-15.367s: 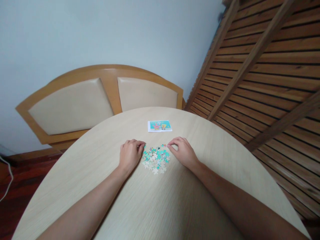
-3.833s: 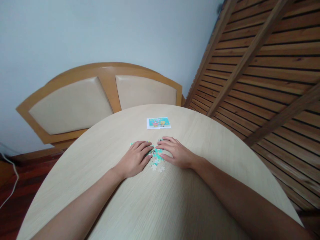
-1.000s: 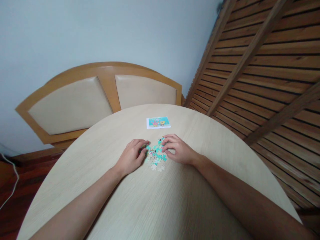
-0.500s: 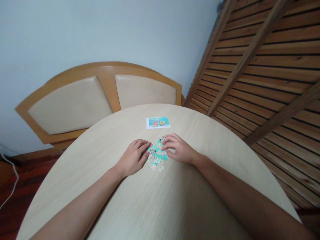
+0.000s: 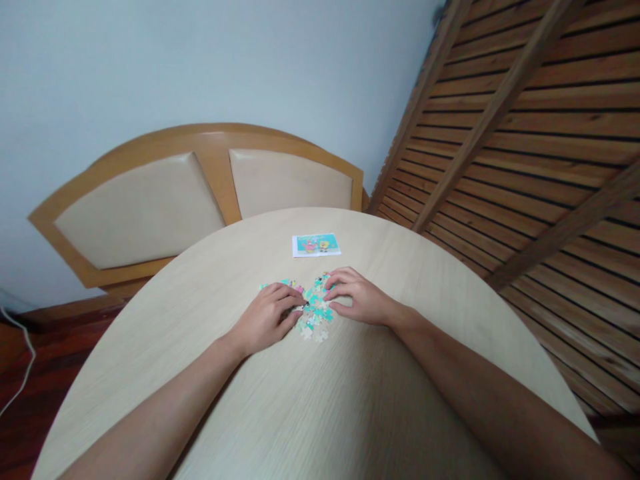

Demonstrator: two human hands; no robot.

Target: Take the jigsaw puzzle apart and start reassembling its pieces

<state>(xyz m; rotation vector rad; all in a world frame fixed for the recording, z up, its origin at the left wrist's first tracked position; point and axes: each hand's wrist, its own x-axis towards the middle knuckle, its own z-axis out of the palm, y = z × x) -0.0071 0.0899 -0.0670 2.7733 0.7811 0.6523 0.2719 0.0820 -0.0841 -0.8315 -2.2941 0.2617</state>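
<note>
Small jigsaw puzzle pieces [image 5: 315, 312] lie in a loose pile on the pale wooden table [image 5: 300, 400], many turquoise, others pale or pink. At the pile's left side rests my left hand [image 5: 273, 317], its fingers stretched out with the thumb apart. Its fingertips reach a dark-marked piece, and contact is too small to make out surely. My right hand [image 5: 357, 298] is over the pile's right edge, fingers curved and spread, tips on or just above the pieces. More pieces [image 5: 285, 283] show beyond the left hand's knuckles; some are hidden under both hands.
Behind the pile lies a picture card [image 5: 317, 245] with a pink and a yellow cartoon figure on turquoise. A padded wooden headboard [image 5: 210, 140] stands beyond the round table. Wooden slats [image 5: 525, 133] rise at the right, and a white cable [image 5: 30, 360] hangs at the left.
My left hand has shifted slightly right and toward me, its fingertips now further into the pile. Pieces have come into view beyond its knuckles. The right hand has barely moved.
</note>
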